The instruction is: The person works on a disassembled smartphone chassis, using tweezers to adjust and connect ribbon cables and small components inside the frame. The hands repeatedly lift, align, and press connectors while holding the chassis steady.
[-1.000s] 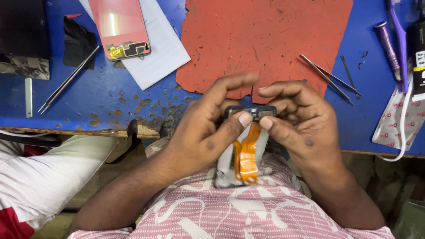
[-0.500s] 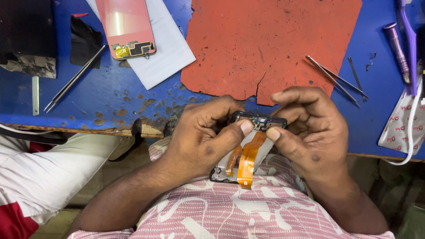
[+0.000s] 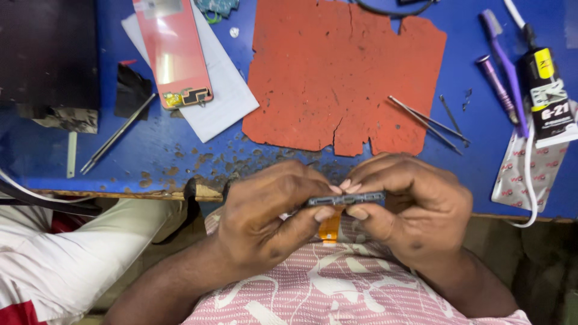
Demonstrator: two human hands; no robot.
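Phone frame shows only its dark edge, pinched by fingertips of the left hand and right hand. An orange flex strip below is mostly hidden.

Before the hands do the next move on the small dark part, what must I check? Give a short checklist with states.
1. Left hand grip on the dark part: ok, thumb and fingers pinch it.
2. Right hand grip: ok, pinches the other end.
3. Orange flex strip unbent: cannot tell, mostly hidden.
4. Part over the blue table: not ok, it is above the lap.
5. Tweezers lie on the table: ok.
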